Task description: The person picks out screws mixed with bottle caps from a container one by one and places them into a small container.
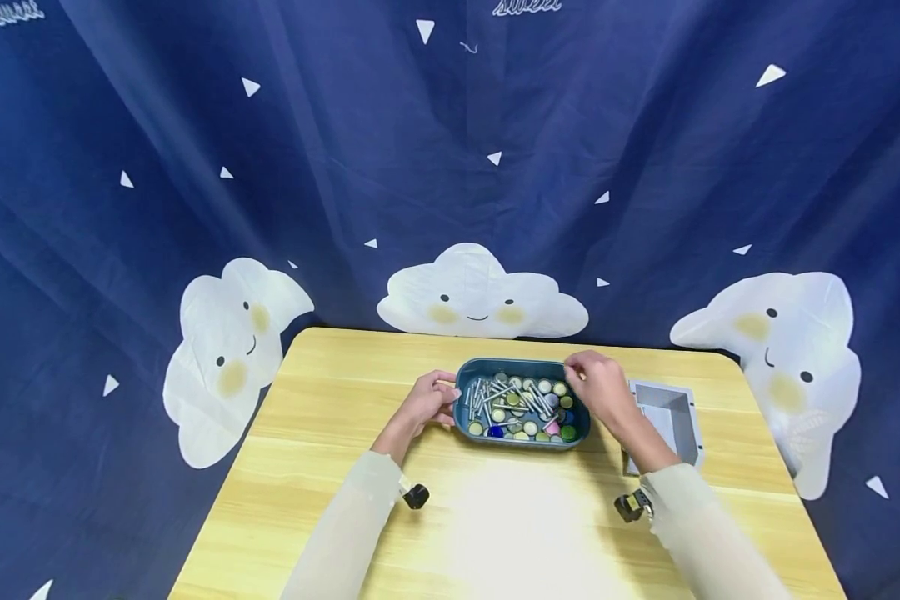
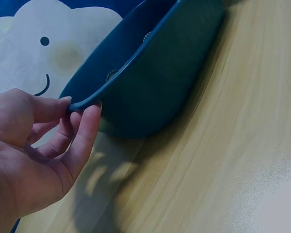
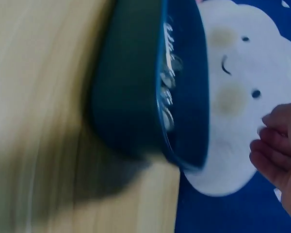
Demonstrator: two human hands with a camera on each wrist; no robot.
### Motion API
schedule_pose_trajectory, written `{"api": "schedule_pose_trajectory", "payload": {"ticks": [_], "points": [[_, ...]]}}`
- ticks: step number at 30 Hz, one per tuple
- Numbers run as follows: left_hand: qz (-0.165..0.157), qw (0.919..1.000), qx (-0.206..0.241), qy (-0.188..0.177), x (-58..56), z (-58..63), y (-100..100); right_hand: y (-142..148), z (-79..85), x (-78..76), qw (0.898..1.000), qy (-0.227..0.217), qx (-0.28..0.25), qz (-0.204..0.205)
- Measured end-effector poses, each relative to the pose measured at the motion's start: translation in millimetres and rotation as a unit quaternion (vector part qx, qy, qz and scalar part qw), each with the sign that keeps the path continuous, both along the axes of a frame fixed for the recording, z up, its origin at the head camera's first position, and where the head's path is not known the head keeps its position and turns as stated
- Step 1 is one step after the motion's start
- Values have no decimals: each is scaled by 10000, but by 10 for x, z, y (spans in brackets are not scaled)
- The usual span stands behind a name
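Note:
A dark teal oval plastic basin [image 1: 523, 447] stands on the table, holding several bottle caps [image 1: 530, 428] in mixed colours and several silver screws or bolts [image 1: 487, 398]. My left hand [image 1: 424, 402] pinches the basin's left rim; in the left wrist view, the thumb [image 2: 53, 108] is on the inner side and fingers are beneath the lip. Over the basin's right end is my right hand [image 1: 598, 385], its fingers loosely bent. The right wrist view shows that hand [image 3: 281, 145] apart from the rim, with no object visible in it.
A grey rectangular box [image 1: 678, 421] with compartments sits right of the basin, partly behind my right forearm. The wooden table [image 1: 307, 467] ends at a dark blue curtain [image 1: 450, 167] with white clouds. Small cameras [image 1: 416, 497] are strapped to both wrists.

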State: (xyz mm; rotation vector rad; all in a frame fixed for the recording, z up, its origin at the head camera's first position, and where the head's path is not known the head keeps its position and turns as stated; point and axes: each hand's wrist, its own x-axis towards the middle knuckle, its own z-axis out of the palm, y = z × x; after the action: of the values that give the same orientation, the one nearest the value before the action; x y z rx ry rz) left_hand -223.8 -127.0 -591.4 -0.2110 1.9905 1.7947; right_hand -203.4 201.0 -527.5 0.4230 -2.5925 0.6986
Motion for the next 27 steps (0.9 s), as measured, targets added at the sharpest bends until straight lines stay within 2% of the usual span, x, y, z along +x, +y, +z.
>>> {"api": "schedule_pose_trajectory", "payload": {"ticks": [5,11,16,20,27], "points": [[-14,10000,20,25,-10,-13,-8,-269,-121,-47,9953,-519,419,704],[-77,10000,47,-33,-20,7,5,-539,-295,-35,9821,-1052,861,1307],[-117,9999,31,4,-26,22,6,-673,-450,-52,9726,-1116,1097,1722],[-117,9999,21,3,-29,14,-12,-727,-526,-84,9672,-1140,1328,1839],[-182,9998,23,-45,-28,6,-36,-784,-553,-139,9579,-1412,1836,1696]]}}
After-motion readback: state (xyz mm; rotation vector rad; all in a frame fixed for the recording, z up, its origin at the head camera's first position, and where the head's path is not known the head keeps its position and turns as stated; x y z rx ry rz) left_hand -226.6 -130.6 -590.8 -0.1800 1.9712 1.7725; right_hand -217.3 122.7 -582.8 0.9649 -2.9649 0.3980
